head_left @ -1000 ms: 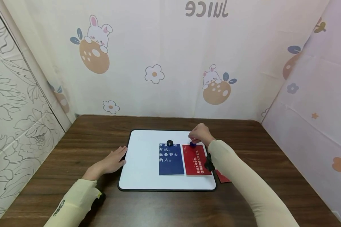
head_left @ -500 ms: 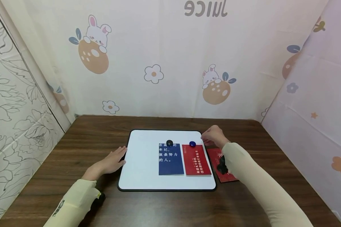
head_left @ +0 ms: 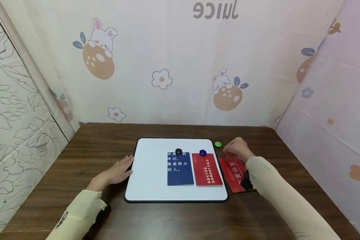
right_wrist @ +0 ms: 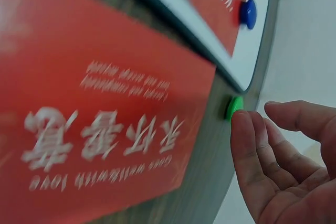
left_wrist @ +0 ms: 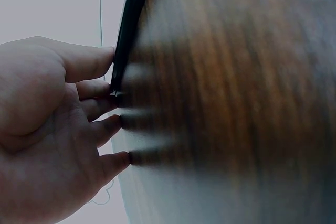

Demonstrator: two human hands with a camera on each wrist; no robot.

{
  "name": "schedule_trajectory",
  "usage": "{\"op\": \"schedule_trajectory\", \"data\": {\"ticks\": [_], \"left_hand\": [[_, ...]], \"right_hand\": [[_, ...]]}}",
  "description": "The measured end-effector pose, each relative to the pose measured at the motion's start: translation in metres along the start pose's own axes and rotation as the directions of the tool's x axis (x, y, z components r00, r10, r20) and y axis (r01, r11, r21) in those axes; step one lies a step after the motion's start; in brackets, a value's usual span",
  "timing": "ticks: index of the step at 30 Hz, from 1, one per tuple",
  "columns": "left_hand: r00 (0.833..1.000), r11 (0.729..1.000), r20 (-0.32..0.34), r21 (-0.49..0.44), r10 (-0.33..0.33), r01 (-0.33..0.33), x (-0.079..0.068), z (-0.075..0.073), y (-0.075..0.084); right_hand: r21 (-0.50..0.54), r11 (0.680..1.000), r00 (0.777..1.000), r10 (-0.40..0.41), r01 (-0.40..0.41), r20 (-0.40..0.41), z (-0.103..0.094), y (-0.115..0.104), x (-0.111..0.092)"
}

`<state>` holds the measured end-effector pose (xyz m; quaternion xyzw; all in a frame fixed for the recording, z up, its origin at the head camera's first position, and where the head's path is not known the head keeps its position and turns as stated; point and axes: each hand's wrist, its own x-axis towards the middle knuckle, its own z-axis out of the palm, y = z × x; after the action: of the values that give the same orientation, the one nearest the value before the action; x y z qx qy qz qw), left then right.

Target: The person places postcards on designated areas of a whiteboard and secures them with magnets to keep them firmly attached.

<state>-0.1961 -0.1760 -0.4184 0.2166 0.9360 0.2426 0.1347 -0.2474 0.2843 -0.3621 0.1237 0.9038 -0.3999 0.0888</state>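
My left hand [head_left: 117, 171] lies with straight fingers at the left edge of a whiteboard [head_left: 147, 176]; the left wrist view shows its fingertips and thumb [left_wrist: 92, 64] at the black frame. My right hand [head_left: 237, 149] hangs over the top of a loose red card [head_left: 230, 173]. Nothing is between its thumb [right_wrist: 296, 115] and bent, relaxed fingers [right_wrist: 251, 156]. A round green magnet [head_left: 218, 144] lies beside the board's upper right corner. On the board, a black magnet [head_left: 178, 151] sits atop a blue card [head_left: 180, 178], and a dark blue magnet [head_left: 202, 152] atop a red card [head_left: 201, 171].
The brown wooden table [head_left: 168, 220] bears everything. Behind it hangs a pale curtain [head_left: 180, 106] printed with rabbits and flowers. The left part of the board is bare white. My right forearm [head_left: 283, 196] crosses the table's right side.
My right hand has left the blue magnet and moved right, over the loose red card. That card and the green magnet have come into view. My left hand stays where it was.
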Motion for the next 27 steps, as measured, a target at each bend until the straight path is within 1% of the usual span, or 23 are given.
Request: {"op": "schedule_trajectory", "data": {"ticks": [2, 7, 14, 20, 23, 27], "left_hand": [[1.0, 1.0, 0.003, -0.001, -0.005, 0.005, 0.0, 0.0, 0.0], [1.0, 1.0, 0.007, 0.002, 0.005, -0.005, 0.0, 0.0, -0.001], [1.0, 1.0, 0.013, 0.0, 0.007, -0.007, 0.0, -0.002, 0.0], [1.0, 1.0, 0.017, -0.003, 0.003, -0.003, 0.0, -0.003, 0.002], [1.0, 1.0, 0.016, -0.001, 0.004, -0.004, 0.0, -0.003, 0.002], [1.0, 1.0, 0.015, -0.005, 0.002, -0.002, 0.001, -0.002, 0.002]], "right_hand": [[-0.008, 1.0, 1.0, 0.01, -0.01, 0.0, -0.004, 0.006, -0.001], [-0.002, 0.999, 0.999, 0.046, -0.046, 0.007, -0.01, 0.018, -0.003], [-0.03, 0.998, 0.998, 0.06, -0.059, 0.013, -0.014, 0.029, -0.012], [-0.054, 0.997, 0.998, 0.06, -0.061, -0.022, -0.016, 0.037, -0.019], [-0.065, 0.994, 0.995, 0.086, -0.088, -0.045, -0.018, 0.041, -0.02], [-0.08, 0.99, 0.992, 0.113, -0.117, -0.055, -0.019, 0.046, -0.019]]}}
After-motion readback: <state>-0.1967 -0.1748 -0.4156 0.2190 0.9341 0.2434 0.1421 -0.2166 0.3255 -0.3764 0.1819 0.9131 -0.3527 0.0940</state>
